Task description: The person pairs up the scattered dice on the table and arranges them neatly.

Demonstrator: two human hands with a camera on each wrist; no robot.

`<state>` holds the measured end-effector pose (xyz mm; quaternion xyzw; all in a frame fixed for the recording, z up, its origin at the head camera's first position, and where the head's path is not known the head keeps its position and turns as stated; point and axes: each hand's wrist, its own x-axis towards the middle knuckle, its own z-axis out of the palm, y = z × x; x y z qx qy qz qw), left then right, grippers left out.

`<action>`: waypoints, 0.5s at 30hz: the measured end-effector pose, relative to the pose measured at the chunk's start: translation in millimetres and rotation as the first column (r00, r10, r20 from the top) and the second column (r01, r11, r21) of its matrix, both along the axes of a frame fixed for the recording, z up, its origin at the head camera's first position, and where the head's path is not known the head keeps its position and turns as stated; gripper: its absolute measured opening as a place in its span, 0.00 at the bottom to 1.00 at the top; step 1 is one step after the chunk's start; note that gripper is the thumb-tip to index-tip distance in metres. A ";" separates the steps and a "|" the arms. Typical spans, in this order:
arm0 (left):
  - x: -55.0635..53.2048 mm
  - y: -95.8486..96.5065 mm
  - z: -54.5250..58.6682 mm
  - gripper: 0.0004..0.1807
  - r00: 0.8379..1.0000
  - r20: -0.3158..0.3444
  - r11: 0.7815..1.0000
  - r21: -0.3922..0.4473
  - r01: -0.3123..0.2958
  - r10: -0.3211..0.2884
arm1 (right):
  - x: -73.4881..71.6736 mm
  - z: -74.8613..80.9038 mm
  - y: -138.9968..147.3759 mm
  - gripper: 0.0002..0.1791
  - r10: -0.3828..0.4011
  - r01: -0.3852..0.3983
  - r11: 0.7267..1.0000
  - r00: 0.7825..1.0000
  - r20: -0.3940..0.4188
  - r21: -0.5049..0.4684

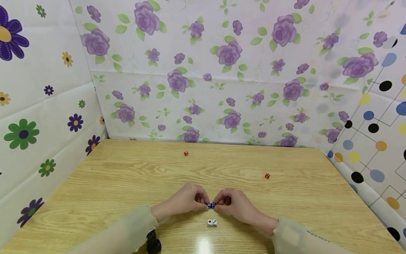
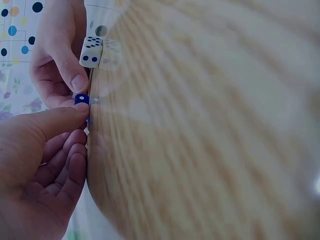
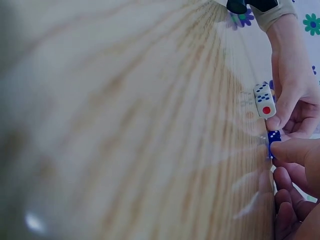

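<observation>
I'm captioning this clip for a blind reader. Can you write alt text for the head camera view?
Two hands, the left hand and right hand, meet at the near middle of a wooden table, pinching blue dice between their fingertips. Two white dice sit side by side just in front; two red dice lie farther off, before floral walls.

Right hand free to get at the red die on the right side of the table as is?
Probably not yet: the right hand is pinching the blue dice together with the left hand. The path to that red die is bare table.
</observation>
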<state>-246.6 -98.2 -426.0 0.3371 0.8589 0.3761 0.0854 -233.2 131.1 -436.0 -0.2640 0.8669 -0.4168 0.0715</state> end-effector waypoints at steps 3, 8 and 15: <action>0.6 0.8 0.0 0.04 1.000 0.004 1.000 0.004 -0.004 0.004 | 0.3 0.3 -0.1 0.04 -0.005 0.005 1.000 1.000 0.000 0.005; 0.9 0.8 -1.0 0.04 1.000 -0.001 1.000 0.008 -0.016 0.016 | 0.0 -0.2 -0.2 0.04 -0.006 0.006 1.000 1.000 0.004 0.008; 1.6 1.3 -1.2 0.04 1.000 0.021 1.000 0.014 -0.018 0.018 | 0.1 -0.7 0.4 0.04 0.002 -0.002 1.000 1.000 0.003 0.004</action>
